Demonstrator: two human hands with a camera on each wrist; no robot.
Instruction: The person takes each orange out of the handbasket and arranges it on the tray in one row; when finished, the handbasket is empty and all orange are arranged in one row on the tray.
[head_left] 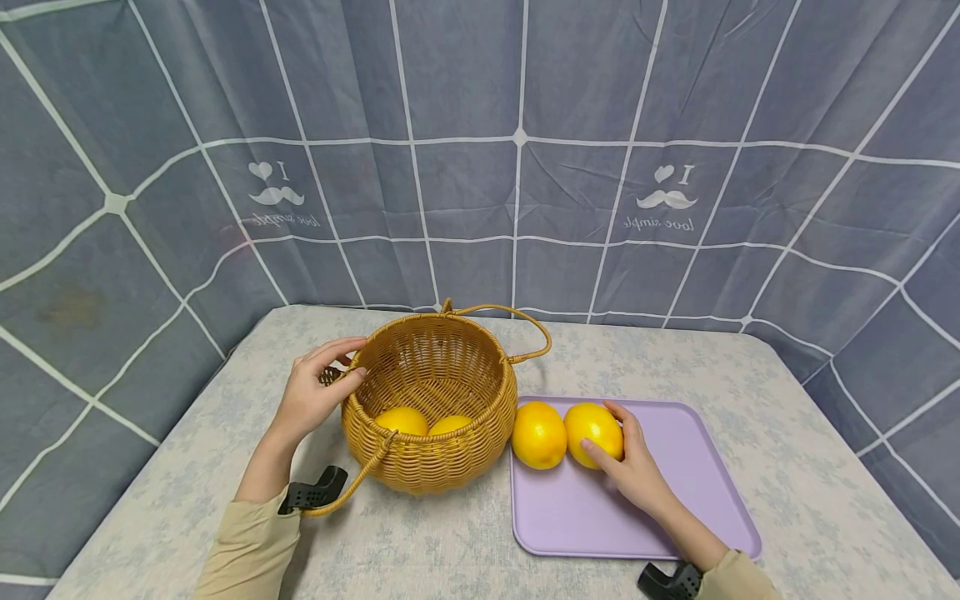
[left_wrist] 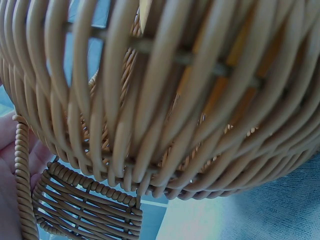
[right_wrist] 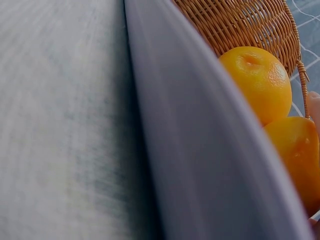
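Observation:
A round wicker basket (head_left: 431, 462) stands on the table with two oranges (head_left: 402, 420) visible inside. My left hand (head_left: 313, 393) grips its left rim, thumb over the edge. In the left wrist view the woven wall (left_wrist: 150, 100) fills most of the picture, and part of that hand shows at the left edge. On a lilac tray (head_left: 600, 517), my right hand (head_left: 637, 467) holds an orange (head_left: 592, 433) between thumb and fingers. Another orange (head_left: 539, 435) touches it on the left, beside the basket. The right wrist view shows the held orange (right_wrist: 295, 160) and only bits of fingers.
One basket handle (head_left: 536, 333) sticks out to the back right; the other handle (head_left: 352, 492) hangs toward the left forearm. A small woven flap (left_wrist: 90, 205) hangs by the left hand. Behind the patterned tabletop (head_left: 420, 550) rises a grey-blue curtain (head_left: 465, 192) with white lines.

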